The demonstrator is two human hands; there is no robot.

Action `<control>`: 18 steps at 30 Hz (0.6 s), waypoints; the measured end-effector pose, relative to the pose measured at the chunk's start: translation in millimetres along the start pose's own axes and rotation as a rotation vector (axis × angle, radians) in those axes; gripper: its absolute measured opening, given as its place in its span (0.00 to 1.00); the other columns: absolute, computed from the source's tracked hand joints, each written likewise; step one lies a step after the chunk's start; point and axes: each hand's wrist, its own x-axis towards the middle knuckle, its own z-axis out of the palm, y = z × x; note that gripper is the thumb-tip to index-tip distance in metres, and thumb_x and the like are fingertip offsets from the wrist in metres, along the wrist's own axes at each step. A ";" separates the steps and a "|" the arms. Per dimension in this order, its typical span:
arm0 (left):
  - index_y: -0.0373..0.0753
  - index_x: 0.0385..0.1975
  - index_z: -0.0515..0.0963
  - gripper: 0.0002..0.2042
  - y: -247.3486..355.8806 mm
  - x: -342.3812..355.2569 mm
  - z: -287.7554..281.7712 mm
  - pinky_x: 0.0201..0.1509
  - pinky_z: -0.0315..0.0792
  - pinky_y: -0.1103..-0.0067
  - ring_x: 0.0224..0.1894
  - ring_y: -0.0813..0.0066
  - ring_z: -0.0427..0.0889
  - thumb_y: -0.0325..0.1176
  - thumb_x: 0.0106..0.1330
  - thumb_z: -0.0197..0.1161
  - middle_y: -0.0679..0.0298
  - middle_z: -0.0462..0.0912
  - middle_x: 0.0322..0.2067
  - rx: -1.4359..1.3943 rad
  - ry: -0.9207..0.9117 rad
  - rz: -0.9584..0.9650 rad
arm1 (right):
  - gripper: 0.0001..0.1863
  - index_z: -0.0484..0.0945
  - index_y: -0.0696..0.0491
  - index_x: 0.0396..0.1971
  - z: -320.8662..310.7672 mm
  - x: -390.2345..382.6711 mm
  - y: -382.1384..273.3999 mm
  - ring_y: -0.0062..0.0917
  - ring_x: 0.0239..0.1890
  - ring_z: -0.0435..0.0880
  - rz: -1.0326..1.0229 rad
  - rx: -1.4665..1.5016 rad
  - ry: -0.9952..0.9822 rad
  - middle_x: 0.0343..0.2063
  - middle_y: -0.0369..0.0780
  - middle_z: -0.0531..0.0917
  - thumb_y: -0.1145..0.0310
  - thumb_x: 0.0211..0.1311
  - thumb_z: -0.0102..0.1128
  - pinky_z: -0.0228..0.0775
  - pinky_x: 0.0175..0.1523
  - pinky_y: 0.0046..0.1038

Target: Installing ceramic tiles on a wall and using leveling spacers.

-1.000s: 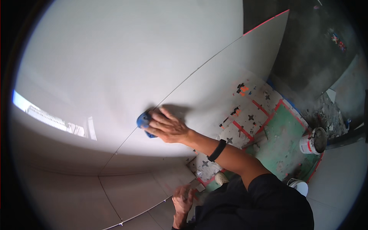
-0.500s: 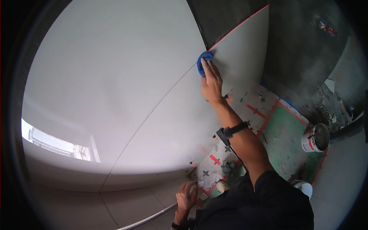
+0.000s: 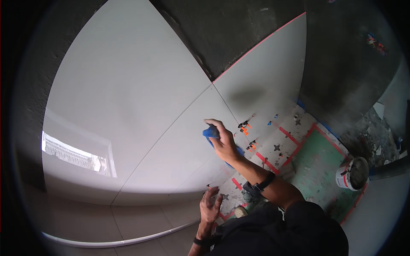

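Note:
My right hand [image 3: 226, 147] holds a bunched blue cloth [image 3: 210, 132] between thumb and fingers, in front of the large glossy pale wall tiles [image 3: 115, 89]. More blue shows behind the wrist. Whether the cloth touches the tile I cannot tell. Above the hand, a thin joint [image 3: 162, 130] between tiles runs up to a corner beside dark bare wall. My left hand [image 3: 209, 205] is lower down, near the bottom of the tiled wall, its fingers apart and nothing visible in it. Black-and-orange tile clips [image 3: 243, 127] stick out along a joint right of the cloth.
A bucket of grey mix [image 3: 353, 174] stands at the right on a green floor sheet [image 3: 318, 158] edged with red tape. Rubble [image 3: 373, 138] lies beyond it. A white pipe [image 3: 124, 242] curves across the lower left. Dark bare wall [image 3: 230, 34] shows above the tiles.
My right hand and the blue cloth have come down from the tile corner, and the cloth's shape in the hand differs. The left hand's fingers are more spread. The view has shifted.

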 end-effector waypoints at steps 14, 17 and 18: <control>0.33 0.45 0.81 0.14 -3.1 -32.5 14.0 0.52 0.76 0.72 0.45 0.63 0.86 0.35 0.65 0.65 0.53 0.87 0.40 0.124 0.201 -0.293 | 0.11 0.74 0.62 0.33 -6.1 104.6 80.3 0.49 0.30 0.82 -0.007 -0.107 0.198 0.25 0.53 0.80 0.75 0.54 0.66 0.73 0.36 0.40; 0.33 0.45 0.81 0.13 -4.7 -21.8 21.6 0.51 0.77 0.72 0.44 0.62 0.86 0.33 0.63 0.66 0.54 0.87 0.39 0.187 0.152 -0.201 | 0.14 0.72 0.63 0.22 18.4 103.0 91.4 0.43 0.22 0.80 0.052 0.000 0.276 0.20 0.53 0.79 0.71 0.55 0.67 0.70 0.31 0.41; 0.33 0.44 0.81 0.13 0.2 -20.2 21.6 0.51 0.77 0.71 0.43 0.62 0.86 0.32 0.63 0.66 0.54 0.87 0.39 0.180 0.158 -0.191 | 0.12 0.72 0.61 0.22 23.5 99.8 77.3 0.28 0.24 0.74 0.125 0.039 0.236 0.19 0.42 0.76 0.73 0.58 0.65 0.68 0.31 0.32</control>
